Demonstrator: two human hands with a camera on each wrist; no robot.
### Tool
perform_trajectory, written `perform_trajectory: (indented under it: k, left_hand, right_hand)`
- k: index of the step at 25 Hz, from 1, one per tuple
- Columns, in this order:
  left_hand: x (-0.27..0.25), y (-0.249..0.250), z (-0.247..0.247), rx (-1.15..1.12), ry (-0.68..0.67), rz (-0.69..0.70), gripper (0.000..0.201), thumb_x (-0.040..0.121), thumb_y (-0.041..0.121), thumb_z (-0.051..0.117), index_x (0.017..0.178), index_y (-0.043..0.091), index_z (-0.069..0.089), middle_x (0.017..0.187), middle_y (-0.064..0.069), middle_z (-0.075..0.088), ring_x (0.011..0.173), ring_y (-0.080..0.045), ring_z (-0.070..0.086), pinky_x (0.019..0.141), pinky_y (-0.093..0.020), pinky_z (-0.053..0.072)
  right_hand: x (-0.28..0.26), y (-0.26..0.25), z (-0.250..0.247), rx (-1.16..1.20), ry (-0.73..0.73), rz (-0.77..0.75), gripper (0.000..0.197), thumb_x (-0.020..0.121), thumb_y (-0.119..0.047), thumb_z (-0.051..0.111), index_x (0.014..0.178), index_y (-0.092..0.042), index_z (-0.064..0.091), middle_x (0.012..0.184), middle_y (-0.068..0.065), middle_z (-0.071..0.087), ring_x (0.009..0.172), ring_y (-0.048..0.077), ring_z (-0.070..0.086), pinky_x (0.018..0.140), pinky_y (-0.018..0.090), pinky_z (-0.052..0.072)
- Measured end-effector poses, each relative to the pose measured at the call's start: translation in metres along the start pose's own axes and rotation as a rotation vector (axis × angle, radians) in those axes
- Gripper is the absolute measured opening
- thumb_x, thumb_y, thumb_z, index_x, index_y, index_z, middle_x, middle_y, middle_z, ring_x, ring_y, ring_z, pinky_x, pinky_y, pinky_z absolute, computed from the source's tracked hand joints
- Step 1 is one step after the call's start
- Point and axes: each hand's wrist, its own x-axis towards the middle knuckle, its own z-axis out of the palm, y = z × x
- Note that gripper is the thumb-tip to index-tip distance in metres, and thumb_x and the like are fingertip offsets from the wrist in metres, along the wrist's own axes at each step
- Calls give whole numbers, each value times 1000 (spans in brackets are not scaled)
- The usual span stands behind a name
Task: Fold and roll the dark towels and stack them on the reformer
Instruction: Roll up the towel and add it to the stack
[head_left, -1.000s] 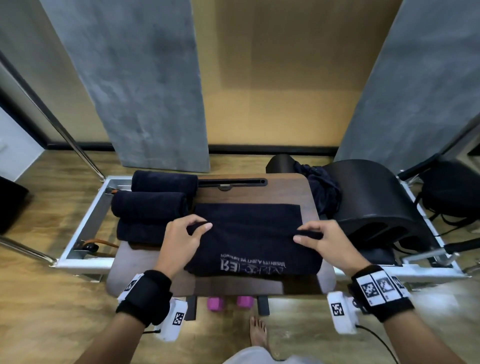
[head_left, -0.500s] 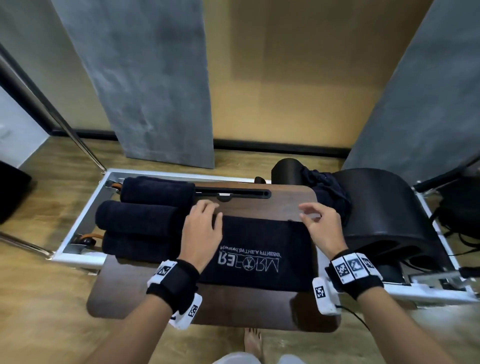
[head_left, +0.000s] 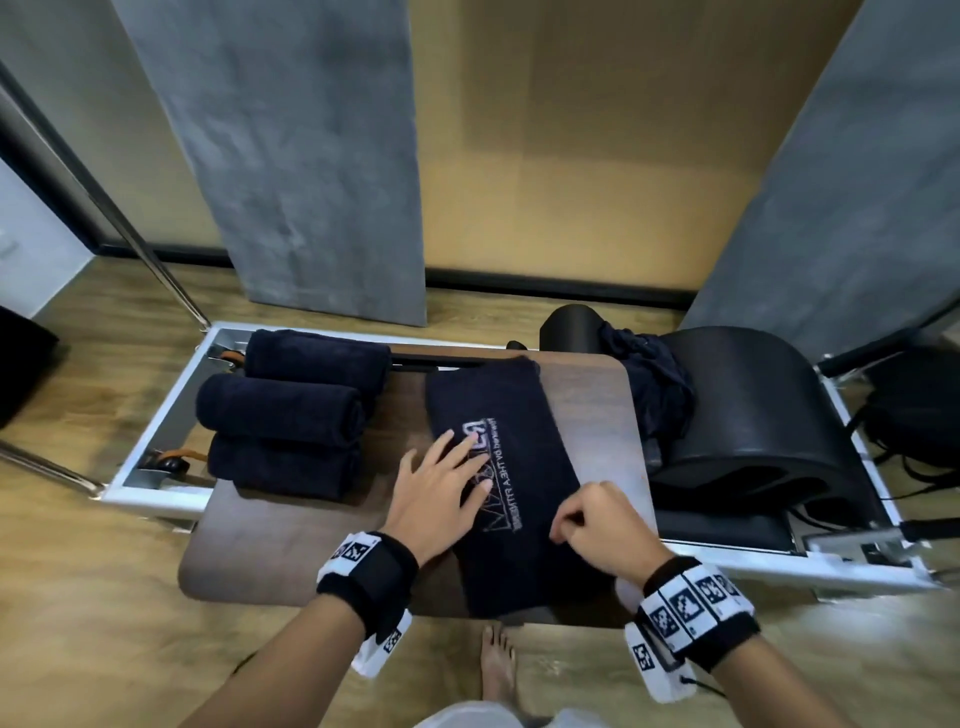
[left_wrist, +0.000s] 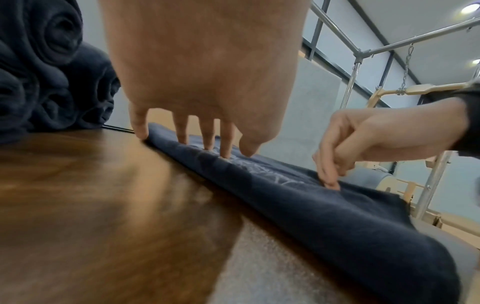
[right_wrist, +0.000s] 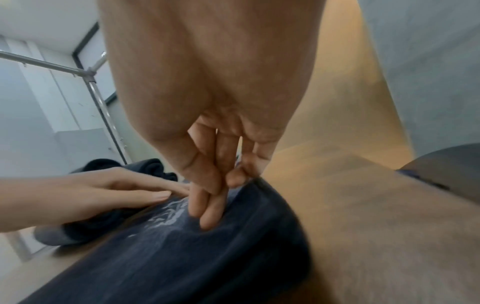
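A folded dark towel (head_left: 498, 405) with a pale printed logo lies lengthwise on the wooden board (head_left: 291, 540) of the reformer, its near end hanging over the front edge. My left hand (head_left: 441, 483) rests flat on the logo, fingers spread and straight (left_wrist: 207, 139). My right hand (head_left: 587, 525) is curled at the towel's right edge near the front, and its fingertips (right_wrist: 207, 216) pinch and press the cloth (right_wrist: 182, 257). Three rolled dark towels (head_left: 280, 408) lie stacked at the board's left end.
A heap of unfolded dark towels (head_left: 654, 384) lies against a black arc barrel (head_left: 753, 415) on the right. The white metal reformer frame (head_left: 156, 431) surrounds the board. Steel poles (head_left: 156, 265) rise at left. My bare foot (head_left: 498, 670) stands on the wood floor below.
The folded towel has turned from lying crosswise to lying lengthwise. My left hand now lies flat on the logo, and my right hand has come nearer and curled at the towel's right edge.
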Motion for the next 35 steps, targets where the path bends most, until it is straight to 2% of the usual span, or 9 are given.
perform_trajectory:
  k: [2,5,11,14,17,22,28,31,35]
  left_hand:
    - [-7,2,5,0,-28,69,54,110,55,37,157,31,48,175,14,19,163,-13,8,126,-55,21]
    - [-41,6,16,-36,-6,161,53,107,52,45,155,29,49,171,8,28,160,-15,16,126,-51,22]
    - [-112,4,42,-109,81,265,59,95,66,58,143,31,54,150,6,43,151,-15,31,120,-39,31]
    - [-128,-2,45,-92,88,275,55,92,41,73,143,30,55,149,5,44,149,-17,33,116,-41,37]
    - [-134,-6,41,-106,137,245,46,90,28,78,135,32,67,140,9,47,141,-18,38,107,-38,40]
    - [-131,-5,33,-209,162,186,29,99,14,70,120,32,79,113,18,57,114,-11,46,89,-33,38]
    - [-113,-2,24,-504,81,-91,24,101,7,59,105,30,66,92,10,66,95,-17,57,95,-45,45]
    - [-102,0,18,-518,34,-171,23,100,8,54,100,31,54,86,6,69,91,-18,61,98,-45,43]
    - [-92,-2,16,-465,-1,-204,19,98,12,56,92,29,59,84,9,70,94,-19,63,98,-44,45]
  right_hand:
    - [-16,-8,16,58,-23,-47,30,83,-2,61,81,-22,82,79,-12,75,83,0,66,83,17,51]
    - [-38,-10,40,86,94,-134,30,86,-1,65,102,-22,80,94,-12,69,95,6,61,90,24,50]
    - [-82,-2,76,-50,198,-223,48,87,-34,79,133,-27,64,131,-14,52,124,5,45,104,21,41]
    - [-97,-2,87,-109,233,-221,53,85,-19,80,134,-24,61,140,-11,50,133,9,45,112,25,40]
    - [-105,-5,91,-126,260,-207,42,89,-8,76,128,-20,65,141,-7,54,134,10,47,115,24,37]
    - [-108,-11,87,-64,340,-211,23,96,-1,65,115,-12,73,126,-2,67,119,16,60,105,35,50]
    - [-106,-24,88,-254,264,-213,32,104,-37,59,133,-23,57,125,-4,63,114,18,57,95,33,51]
    - [-99,-25,90,-385,263,-222,32,99,-25,66,131,-17,65,125,0,63,110,22,59,93,37,54]
    - [-86,-27,86,-434,335,-222,21,91,-10,71,109,-19,78,114,-5,63,108,22,59,86,38,50]
